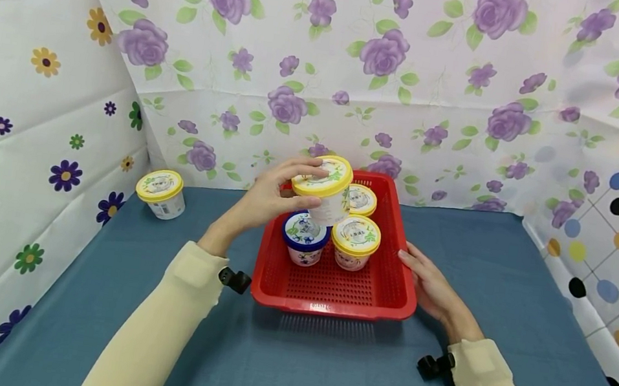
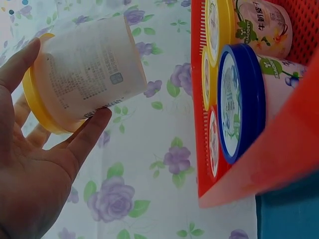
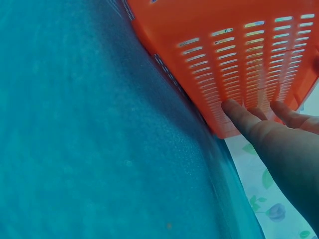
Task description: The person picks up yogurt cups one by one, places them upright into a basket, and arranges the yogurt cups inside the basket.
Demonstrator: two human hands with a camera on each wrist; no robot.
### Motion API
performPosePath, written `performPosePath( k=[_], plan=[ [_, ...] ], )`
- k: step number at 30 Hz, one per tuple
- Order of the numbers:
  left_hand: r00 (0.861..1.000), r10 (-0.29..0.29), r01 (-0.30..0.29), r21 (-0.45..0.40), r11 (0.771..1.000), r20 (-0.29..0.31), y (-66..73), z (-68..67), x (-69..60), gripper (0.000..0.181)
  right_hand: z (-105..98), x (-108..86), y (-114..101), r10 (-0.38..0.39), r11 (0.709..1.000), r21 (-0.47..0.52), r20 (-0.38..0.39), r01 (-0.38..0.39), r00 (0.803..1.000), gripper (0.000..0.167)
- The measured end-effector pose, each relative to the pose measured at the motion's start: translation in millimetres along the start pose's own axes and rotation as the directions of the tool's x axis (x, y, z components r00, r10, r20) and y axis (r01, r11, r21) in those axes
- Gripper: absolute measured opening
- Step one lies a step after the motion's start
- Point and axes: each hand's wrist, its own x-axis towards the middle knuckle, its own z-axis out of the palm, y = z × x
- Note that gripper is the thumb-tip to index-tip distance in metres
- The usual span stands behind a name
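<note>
Above the back left of a red plastic basket (image 1: 335, 293), my left hand (image 1: 268, 197) grips a white tub with a yellow lid (image 1: 328, 205). In the left wrist view, thumb and fingers go round the lidded end of that tub (image 2: 94, 69), which is tilted. Below it in the basket stand a blue-lidded tub (image 1: 305, 235) and two more yellow-lidded tubs, one nearer (image 1: 354, 241) and one behind (image 1: 363, 200). My right hand (image 1: 432, 284) touches the basket's right side. The right wrist view shows its fingers (image 3: 239, 117) straight against the slotted wall.
Another yellow-lidded tub (image 1: 161, 193) stands on the blue tablecloth (image 1: 195, 347), at the back left near the flowered side sheet. A floral curtain (image 1: 304, 55) rises behind the basket. In the left wrist view, a red-edged round lid (image 2: 214, 142) shows inside the basket.
</note>
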Motion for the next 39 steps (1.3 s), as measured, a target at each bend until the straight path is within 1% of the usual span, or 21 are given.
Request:
performPosePath(
  k=[3, 8, 10, 12, 14, 18, 27, 30, 36, 39],
  plan=[
    [1.000, -0.001, 0.002, -0.052, 0.999, 0.027, 2.6, 2.7, 3.2, 0.047, 0, -0.2, 0, 0.000, 1.000, -0.003, -0.002, 0.000, 1.000, 0.059],
    [0.998, 0.004, 0.000, -0.053, 0.999, 0.067, 5.7, 6.5, 7.7, 0.047, 0, -0.6, 0, -0.001, 1.000, -0.007, 0.001, 0.001, 1.000, 0.059],
    [0.995, 0.004, 0.002, -0.065, 0.998, 0.096, 6.2, 8.6, 9.2, 0.046, 0, -0.6, 0, 0.001, 1.000, -0.009, 0.007, -0.001, 1.000, 0.059],
    [0.991, 0.004, 0.009, -0.095, 0.995, 0.135, 6.9, 11.2, 10.5, 0.046, 0, -0.6, 0, 0.004, 1.000, -0.011, 0.010, -0.004, 1.000, 0.059],
    [0.986, 0.001, 0.018, -0.107, 0.994, 0.169, 7.5, 13.8, 11.6, 0.046, 0, -0.4, 0, 0.006, 1.000, -0.013, 0.010, -0.006, 1.000, 0.058],
    [0.976, -0.009, 0.030, -0.094, 0.995, 0.218, 7.8, 18.3, 13.3, 0.045, 0, 0.2, 1, 0.005, 1.000, -0.011, 0.007, -0.004, 1.000, 0.058],
    [0.963, -0.017, 0.027, -0.034, 0.999, 0.268, 5.9, 25.7, 16.6, 0.049, 0, 0.3, 1, 0.004, 1.000, -0.015, 0.000, -0.004, 1.000, 0.058],
    [0.954, -0.021, 0.032, -0.032, 0.999, 0.300, 5.6, 28.8, 16.9, 0.050, 0, 0.5, 1, 0.004, 1.000, -0.015, 0.001, -0.004, 1.000, 0.058],
    [0.926, -0.059, 0.076, -0.030, 0.997, 0.373, 7.6, 34.3, 16.1, 0.047, 0, 0.5, 1, 0.001, 1.000, 0.004, 0.008, -0.001, 1.000, 0.057],
    [0.918, -0.063, 0.074, -0.014, 0.997, 0.392, 8.4, 36.1, 16.5, 0.047, -1, 0.4, 1, -0.002, 1.000, 0.010, 0.015, 0.002, 1.000, 0.057]
  ],
)
